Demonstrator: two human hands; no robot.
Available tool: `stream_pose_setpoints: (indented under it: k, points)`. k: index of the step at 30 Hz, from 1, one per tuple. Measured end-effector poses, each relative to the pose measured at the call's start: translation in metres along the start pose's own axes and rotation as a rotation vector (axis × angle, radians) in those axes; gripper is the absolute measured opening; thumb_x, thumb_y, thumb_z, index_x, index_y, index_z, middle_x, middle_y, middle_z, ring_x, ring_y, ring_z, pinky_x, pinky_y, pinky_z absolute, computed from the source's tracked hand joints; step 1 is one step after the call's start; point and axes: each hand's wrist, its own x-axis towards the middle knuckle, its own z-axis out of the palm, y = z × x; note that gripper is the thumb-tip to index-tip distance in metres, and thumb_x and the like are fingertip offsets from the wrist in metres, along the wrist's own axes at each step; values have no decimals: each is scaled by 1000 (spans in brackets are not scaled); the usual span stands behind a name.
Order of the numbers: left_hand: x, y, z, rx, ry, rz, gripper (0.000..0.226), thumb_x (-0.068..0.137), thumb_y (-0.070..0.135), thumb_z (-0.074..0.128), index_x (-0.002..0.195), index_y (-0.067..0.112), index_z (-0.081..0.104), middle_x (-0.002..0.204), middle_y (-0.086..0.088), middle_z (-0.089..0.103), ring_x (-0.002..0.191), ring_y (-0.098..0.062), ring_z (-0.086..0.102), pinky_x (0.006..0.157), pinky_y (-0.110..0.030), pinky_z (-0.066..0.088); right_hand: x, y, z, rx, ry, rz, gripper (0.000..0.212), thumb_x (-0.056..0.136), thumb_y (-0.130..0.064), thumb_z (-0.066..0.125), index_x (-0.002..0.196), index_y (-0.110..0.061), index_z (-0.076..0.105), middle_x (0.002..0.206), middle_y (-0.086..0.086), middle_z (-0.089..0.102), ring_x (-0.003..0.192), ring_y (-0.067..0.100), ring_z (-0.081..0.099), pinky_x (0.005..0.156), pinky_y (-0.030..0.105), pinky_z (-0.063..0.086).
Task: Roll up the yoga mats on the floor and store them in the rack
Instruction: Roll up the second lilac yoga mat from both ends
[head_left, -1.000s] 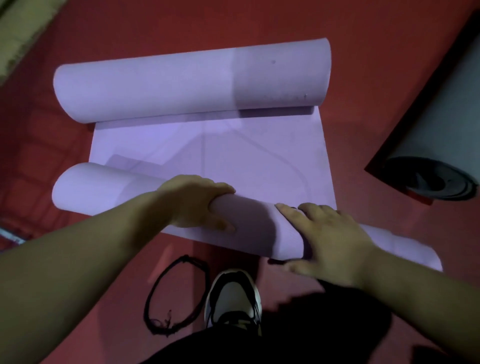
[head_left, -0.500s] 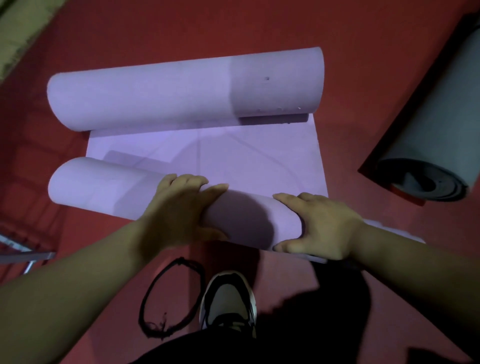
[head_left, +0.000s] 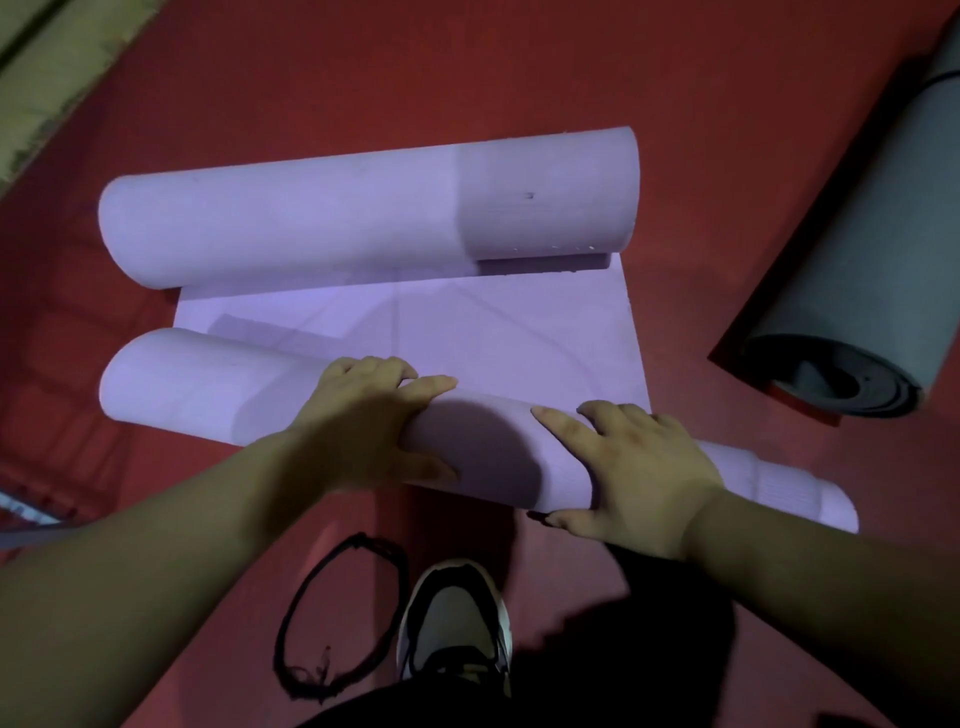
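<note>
Purple foam mat (head_left: 415, 322) on red floor (head_left: 467, 78), 2 smooth tubes
Left hand (head_left: 374, 421) grips near tube (head_left: 208, 384), right hand (head_left: 634, 467) flat on it; strip between tubes narrower than 1 s ago

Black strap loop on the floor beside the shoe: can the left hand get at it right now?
Probably yes. The black strap loop lies uncovered on the red floor near the left forearm. But the left hand grips the purple mat roll and must let go first.
</note>
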Motion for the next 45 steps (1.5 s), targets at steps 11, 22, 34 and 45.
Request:
stream_pose_setpoints:
  k: [11,22,34,45]
  points:
    - [3,-3,6,103,60,-10,116,52,103,47,150,41,40,135,-7,57,122,-35,52,102,-55,34,23,19,-20,87,-150,7,110,66,-93,49,157,-49,4,143,-2,46,127,28,51,101,46,46]
    - [14,-9,-3,59,40,0,119,57,102,40,157,39,28,144,-11,49,133,-33,45,112,-64,27,18,5,-2,-85,121,2,104,67,-85,58,156,-42,27,131,8,56,108,35,61,83,48,50]
    - [26,-20,1,99,44,-11,119,54,99,42,156,42,23,150,-8,46,136,-34,42,113,-61,24,30,8,-16,-93,52,45,112,65,-86,55,160,-43,12,137,10,49,114,36,54,91,49,44]
    - [30,-17,-16,59,-69,4,123,51,105,34,157,44,20,148,5,45,132,-25,43,110,-48,28,32,18,-28,7,-100,37,114,68,-87,54,155,-50,-11,141,-1,42,125,29,47,100,44,44]
